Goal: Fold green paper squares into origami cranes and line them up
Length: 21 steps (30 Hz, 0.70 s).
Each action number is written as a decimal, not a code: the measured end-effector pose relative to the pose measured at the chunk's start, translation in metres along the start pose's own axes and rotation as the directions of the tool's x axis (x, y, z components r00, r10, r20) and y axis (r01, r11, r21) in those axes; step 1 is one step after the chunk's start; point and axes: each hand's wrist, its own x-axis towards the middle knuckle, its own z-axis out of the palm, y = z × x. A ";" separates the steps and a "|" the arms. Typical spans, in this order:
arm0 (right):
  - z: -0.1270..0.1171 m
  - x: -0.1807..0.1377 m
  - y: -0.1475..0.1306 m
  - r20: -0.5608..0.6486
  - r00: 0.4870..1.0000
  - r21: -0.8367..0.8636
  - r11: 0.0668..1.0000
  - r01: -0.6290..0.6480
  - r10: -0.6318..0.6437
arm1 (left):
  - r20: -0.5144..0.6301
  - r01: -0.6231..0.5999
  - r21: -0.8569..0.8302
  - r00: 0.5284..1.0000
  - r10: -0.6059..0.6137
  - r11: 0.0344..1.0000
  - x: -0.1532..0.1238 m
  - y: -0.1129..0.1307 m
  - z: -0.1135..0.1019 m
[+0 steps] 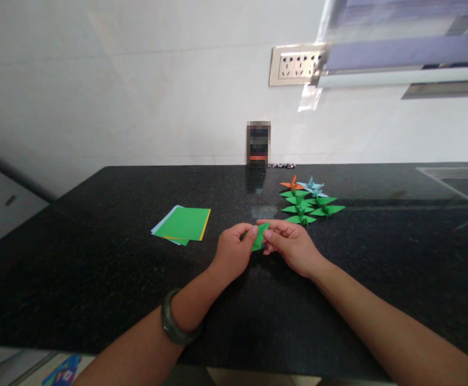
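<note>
A small folded piece of green origami paper [260, 237] is pinched between my two hands above the dark countertop. My left hand [237, 245] grips its left side with the thumb on top. On the other side, my right hand [292, 244] has thumb and fingers closed on the right edge. Fingers cover part of the folds. Just beyond my right hand stand several green paper cranes [300, 209], with an orange crane [293, 184] and light blue cranes [311, 185] behind them. A stack of square paper sheets [185, 222], green on top with yellow and blue edges showing, lies to the left.
The black speckled countertop [97, 257] runs back to a pale wall. A pixelated upright object [258, 143] leans there, a patterned strap [282, 165] beside it. A socket panel [296, 65] is on the wall. At right is a recessed, metal-rimmed area [459, 185].
</note>
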 end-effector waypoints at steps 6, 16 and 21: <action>-0.001 0.000 -0.002 0.010 1.000 -0.006 1.000 0.024 -0.024 | 0.037 0.013 -0.064 0.999 -0.011 0.998 0.000 -0.001 0.001; -0.001 0.001 -0.003 0.001 0.999 0.017 0.999 0.037 -0.037 | 0.069 0.025 -0.125 0.997 -0.017 0.992 -0.001 0.001 0.001; 0.001 0.000 -0.004 -0.031 0.999 0.018 1.000 0.020 -0.019 | 0.072 0.012 -0.095 0.997 -0.006 0.995 -0.001 0.002 0.000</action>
